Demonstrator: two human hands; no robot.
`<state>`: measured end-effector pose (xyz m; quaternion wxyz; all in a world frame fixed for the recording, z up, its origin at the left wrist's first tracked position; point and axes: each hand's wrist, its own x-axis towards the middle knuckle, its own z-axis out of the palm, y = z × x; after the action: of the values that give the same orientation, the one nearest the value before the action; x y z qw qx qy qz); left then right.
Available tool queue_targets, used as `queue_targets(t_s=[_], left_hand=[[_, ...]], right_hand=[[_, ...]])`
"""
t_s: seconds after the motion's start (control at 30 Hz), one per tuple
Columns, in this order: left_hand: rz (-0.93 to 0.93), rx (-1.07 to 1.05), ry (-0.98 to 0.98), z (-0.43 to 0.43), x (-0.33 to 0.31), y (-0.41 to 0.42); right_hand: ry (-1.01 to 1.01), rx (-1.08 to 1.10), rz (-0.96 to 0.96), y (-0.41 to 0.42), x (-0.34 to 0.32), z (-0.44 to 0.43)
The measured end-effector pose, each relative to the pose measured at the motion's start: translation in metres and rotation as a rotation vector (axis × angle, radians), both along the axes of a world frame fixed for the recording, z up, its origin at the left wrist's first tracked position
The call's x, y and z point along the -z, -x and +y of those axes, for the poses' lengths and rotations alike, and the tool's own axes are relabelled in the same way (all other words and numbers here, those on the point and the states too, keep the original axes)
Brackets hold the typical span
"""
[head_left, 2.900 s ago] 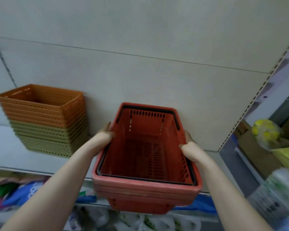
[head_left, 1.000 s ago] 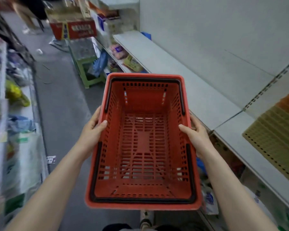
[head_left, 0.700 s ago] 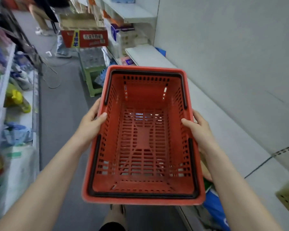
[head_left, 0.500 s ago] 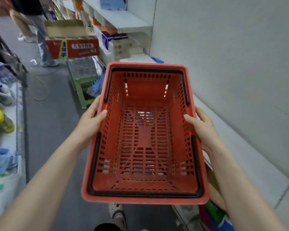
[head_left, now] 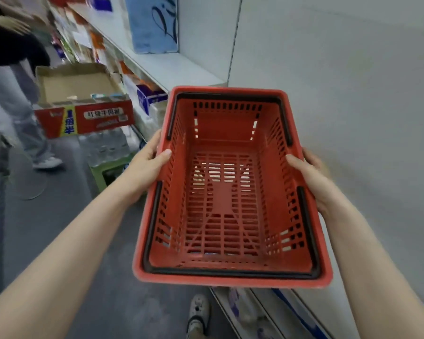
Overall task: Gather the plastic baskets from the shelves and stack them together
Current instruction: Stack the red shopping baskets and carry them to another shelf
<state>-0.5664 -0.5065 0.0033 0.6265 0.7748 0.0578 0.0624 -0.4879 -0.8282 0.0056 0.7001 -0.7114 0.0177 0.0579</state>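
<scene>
I hold a red plastic shopping basket (head_left: 227, 192) level in front of me, above the aisle floor. It has slotted walls, a slotted bottom and black handles folded flat along its rim. In the earliest frame it was the top of a small nested stack; only the top basket shows now. My left hand (head_left: 148, 167) grips the left rim, thumb inside. My right hand (head_left: 309, 172) grips the right rim, thumb inside. Nothing lies inside the basket.
White shelving (head_left: 162, 67) with a plain back panel runs along my right. A red carton (head_left: 83, 113) sits on packs of bottled water (head_left: 103, 145) over a green stool. Another person (head_left: 17, 77) stands at the left. My shoe (head_left: 198, 311) shows on the grey floor.
I turned away from the shelf with the orange and green basket stack and walked along the aisle. The red basket stayed in both hands; the carton and the person came nearer.
</scene>
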Motion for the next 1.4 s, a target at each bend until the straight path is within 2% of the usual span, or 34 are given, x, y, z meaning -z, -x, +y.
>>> queue_targets(t_s=[0.13, 0.3, 0.5, 0.63, 0.7, 0.83, 0.87, 0.9, 1.0, 1.13, 1.2, 1.27, 1.4], left_hand=[[0.039, 0.004, -0.004, 0.017, 0.003, -0.078], [0.084, 0.075, -0.011, 0.03, 0.005, -0.15], [0.082, 0.163, -0.067, 0.039, 0.002, -0.198], [0.074, 0.202, -0.179, 0.051, 0.014, -0.206], [0.061, 0.23, -0.266, 0.061, 0.023, -0.211], [-0.119, 0.178, -0.495, 0.066, 0.028, -0.224], [-0.186, 0.145, -0.575, 0.068, 0.026, -0.227], [-0.258, 0.138, -0.645, 0.071, 0.023, -0.23], [-0.391, 0.277, -0.772, 0.084, 0.017, -0.243], [-0.523, 0.513, -0.869, 0.106, 0.022, -0.263], [-0.628, 0.557, -0.914, 0.114, 0.024, -0.269], [-0.691, 0.559, -0.959, 0.119, 0.025, -0.272], [-0.739, 0.539, -0.994, 0.128, 0.027, -0.266]], right_hand=[[0.035, -0.044, 0.041, -0.093, -0.001, 0.017], [0.074, -0.053, 0.142, -0.169, -0.007, 0.032], [0.197, -0.049, 0.211, -0.209, -0.009, 0.035], [0.293, -0.118, 0.24, -0.213, -0.013, 0.036], [0.455, -0.124, 0.2, -0.209, -0.019, 0.037], [1.143, 0.005, -0.037, -0.175, -0.028, 0.053], [1.227, 0.071, -0.109, -0.158, -0.028, 0.062], [1.245, 0.14, -0.175, -0.139, -0.026, 0.073], [1.115, 0.234, -0.316, -0.077, -0.021, 0.124], [1.063, 0.197, -0.342, -0.016, -0.015, 0.205], [1.128, 0.135, -0.289, 0.004, -0.011, 0.233], [1.292, 0.098, -0.229, 0.017, -0.005, 0.246], [1.405, 0.171, -0.2, 0.028, 0.003, 0.245]])
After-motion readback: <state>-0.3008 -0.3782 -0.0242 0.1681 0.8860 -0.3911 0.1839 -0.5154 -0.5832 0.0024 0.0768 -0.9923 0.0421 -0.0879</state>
